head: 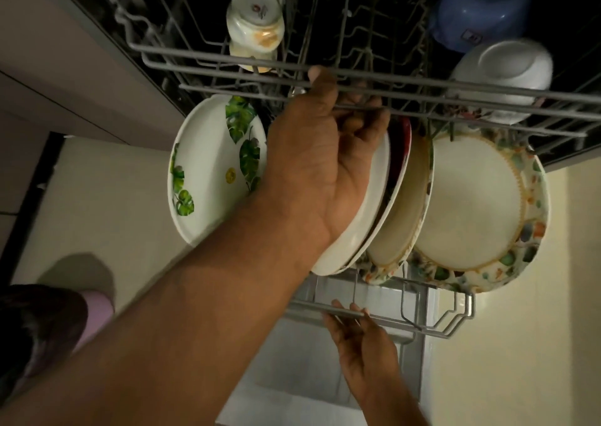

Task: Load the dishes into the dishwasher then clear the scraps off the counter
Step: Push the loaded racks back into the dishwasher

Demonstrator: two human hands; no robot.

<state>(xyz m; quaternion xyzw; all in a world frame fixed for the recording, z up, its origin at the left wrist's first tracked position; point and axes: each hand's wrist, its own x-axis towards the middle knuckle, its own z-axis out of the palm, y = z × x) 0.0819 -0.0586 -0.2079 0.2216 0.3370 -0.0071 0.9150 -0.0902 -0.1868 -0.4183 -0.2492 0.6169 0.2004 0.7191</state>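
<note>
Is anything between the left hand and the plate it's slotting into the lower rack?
No. The left hand already grips the white plate at its rim. The upper rack hangs just above, and a red-rimmed plate stands close on its right.

blue bowl [481, 9] cropped, red plate [401, 155] mostly hidden

Pale cream tiled floor [107, 204] fills lower left and right edge, dimly lit. Beige flat-fronted cabinet panel [65, 68] runs diagonally along upper left, directly beside the dark appliance opening; a darker gap sits at its lower left end. Soft lilac slipper-like shape [96, 311] at lower left, on the floor, partly covered by dark patterned fabric [35, 331], which reaches the frame's left edge. A grey shadow [78, 269] lies on the floor just above them.
</note>
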